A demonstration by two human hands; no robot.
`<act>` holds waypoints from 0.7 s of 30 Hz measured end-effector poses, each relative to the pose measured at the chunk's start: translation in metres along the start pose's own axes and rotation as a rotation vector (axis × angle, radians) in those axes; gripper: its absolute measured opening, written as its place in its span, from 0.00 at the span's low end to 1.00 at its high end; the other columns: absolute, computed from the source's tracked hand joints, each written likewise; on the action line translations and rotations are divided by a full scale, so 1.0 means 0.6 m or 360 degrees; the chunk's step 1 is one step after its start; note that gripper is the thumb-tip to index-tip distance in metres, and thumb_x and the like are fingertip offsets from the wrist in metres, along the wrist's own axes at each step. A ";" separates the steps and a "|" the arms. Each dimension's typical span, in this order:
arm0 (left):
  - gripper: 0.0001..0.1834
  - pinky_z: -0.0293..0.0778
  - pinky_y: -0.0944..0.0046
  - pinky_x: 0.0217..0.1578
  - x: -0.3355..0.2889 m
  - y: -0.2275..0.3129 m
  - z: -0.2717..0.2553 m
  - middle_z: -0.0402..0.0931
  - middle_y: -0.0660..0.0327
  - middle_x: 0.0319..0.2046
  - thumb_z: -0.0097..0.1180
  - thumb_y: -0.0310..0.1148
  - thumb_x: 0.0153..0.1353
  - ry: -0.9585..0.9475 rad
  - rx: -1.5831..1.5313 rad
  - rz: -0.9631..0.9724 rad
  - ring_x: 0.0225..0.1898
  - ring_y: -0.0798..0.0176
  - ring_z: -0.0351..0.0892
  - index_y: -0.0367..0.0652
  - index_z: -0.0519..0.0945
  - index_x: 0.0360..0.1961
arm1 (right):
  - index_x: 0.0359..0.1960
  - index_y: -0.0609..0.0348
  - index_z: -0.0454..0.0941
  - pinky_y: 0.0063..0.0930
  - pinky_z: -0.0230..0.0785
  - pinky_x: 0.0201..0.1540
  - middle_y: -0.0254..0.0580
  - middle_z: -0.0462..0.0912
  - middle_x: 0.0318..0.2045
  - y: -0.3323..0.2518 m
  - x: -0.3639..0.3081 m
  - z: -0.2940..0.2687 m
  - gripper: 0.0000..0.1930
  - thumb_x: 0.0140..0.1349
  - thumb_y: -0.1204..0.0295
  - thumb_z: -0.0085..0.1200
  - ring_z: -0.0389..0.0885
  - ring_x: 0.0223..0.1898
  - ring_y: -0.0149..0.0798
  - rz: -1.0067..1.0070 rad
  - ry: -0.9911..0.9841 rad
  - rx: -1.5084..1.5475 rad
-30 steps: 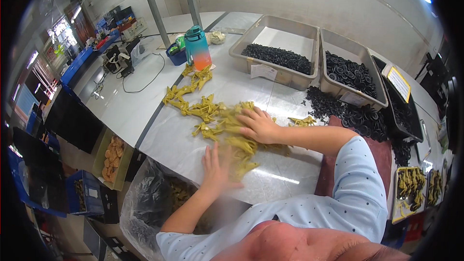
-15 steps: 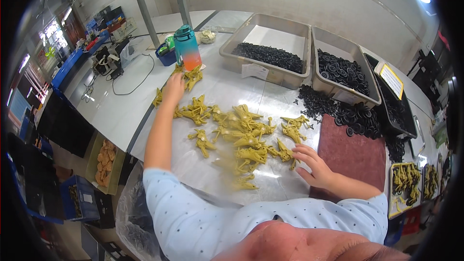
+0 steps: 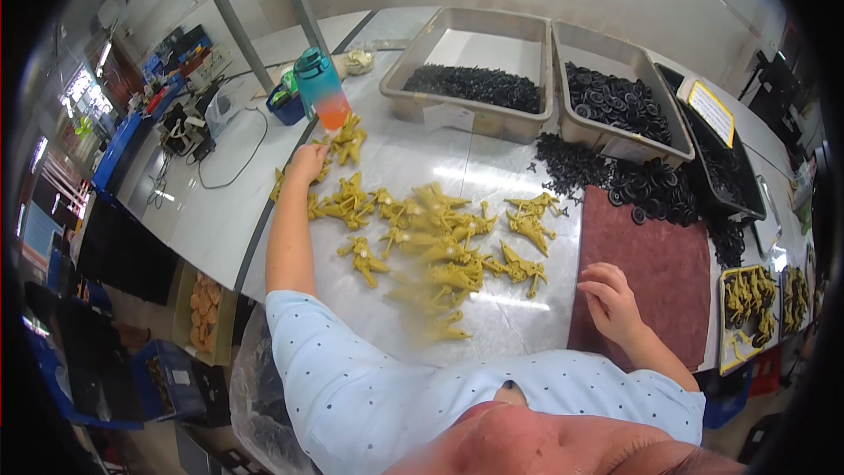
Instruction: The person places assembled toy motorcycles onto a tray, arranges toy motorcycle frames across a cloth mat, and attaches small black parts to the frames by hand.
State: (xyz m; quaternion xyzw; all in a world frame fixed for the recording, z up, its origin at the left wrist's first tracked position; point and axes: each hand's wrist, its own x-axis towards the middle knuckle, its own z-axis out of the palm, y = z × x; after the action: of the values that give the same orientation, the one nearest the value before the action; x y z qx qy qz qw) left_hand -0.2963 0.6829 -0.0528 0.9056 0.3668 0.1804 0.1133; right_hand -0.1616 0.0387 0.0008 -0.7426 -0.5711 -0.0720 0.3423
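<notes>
At the far left of the table, my left hand [image 3: 308, 161] reaches out with its fingers closed at a small yellow-green plastic figure part, by a cluster of like parts [image 3: 348, 139] below a blue-and-orange water bottle [image 3: 321, 88]. My fingers hide much of that part. My right hand [image 3: 611, 301] hovers over a reddish-brown mat [image 3: 651, 255], fingers loosely bent and thumb apart, holding nothing. Between the hands lie several more yellow-green parts [image 3: 448, 233], the nearest ones blurred. A loose one [image 3: 363, 257] rests left of the main heap.
Two grey bins [image 3: 396, 105] [image 3: 677, 154] at the back hold small black pieces and black wheels. Loose black wheels [image 3: 646, 198] spill before them. A black tray [image 3: 747, 207] stands at right. Further right, a yellow-rimmed tray [image 3: 725, 361] carries yellow-green parts. A clear plastic bag [image 3: 255, 387] hangs at lower left.
My right hand has moved right, from beside the yellow-green parts to over the mat. My left hand stays at the far-left cluster, its fingers now closed. The view has shifted slightly.
</notes>
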 end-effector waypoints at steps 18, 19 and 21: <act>0.22 0.68 0.53 0.49 -0.190 -0.048 0.011 0.74 0.51 0.45 0.42 0.49 0.66 0.0518 -0.0118 -0.0150 0.47 0.47 0.74 0.43 0.80 0.42 | 0.36 0.61 0.77 0.43 0.65 0.51 0.43 0.78 0.37 -0.017 -0.031 -0.028 0.14 0.44 0.85 0.54 0.76 0.42 0.46 -0.0141 0.0032 0.0001; 0.22 0.68 0.50 0.48 -0.195 -0.012 0.012 0.74 0.52 0.43 0.42 0.49 0.66 0.0513 -0.0104 -0.0235 0.45 0.48 0.74 0.43 0.80 0.39 | 0.36 0.61 0.77 0.43 0.65 0.51 0.43 0.78 0.37 -0.015 -0.036 -0.030 0.14 0.45 0.85 0.54 0.76 0.42 0.46 -0.0114 0.0073 -0.0025; 0.21 0.68 0.49 0.47 -0.214 0.058 -0.008 0.75 0.53 0.43 0.42 0.49 0.66 0.0418 -0.0028 -0.0364 0.44 0.48 0.75 0.43 0.79 0.39 | 0.36 0.61 0.76 0.43 0.65 0.51 0.43 0.78 0.37 -0.013 -0.042 -0.035 0.13 0.46 0.85 0.54 0.76 0.41 0.45 -0.0096 0.0077 -0.0026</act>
State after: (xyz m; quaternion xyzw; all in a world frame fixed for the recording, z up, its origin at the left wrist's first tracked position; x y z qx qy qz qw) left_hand -0.3623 0.5683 -0.0678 0.8255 0.4776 0.2864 0.0920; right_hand -0.1712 0.0069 0.0076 -0.7259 -0.5842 -0.1048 0.3476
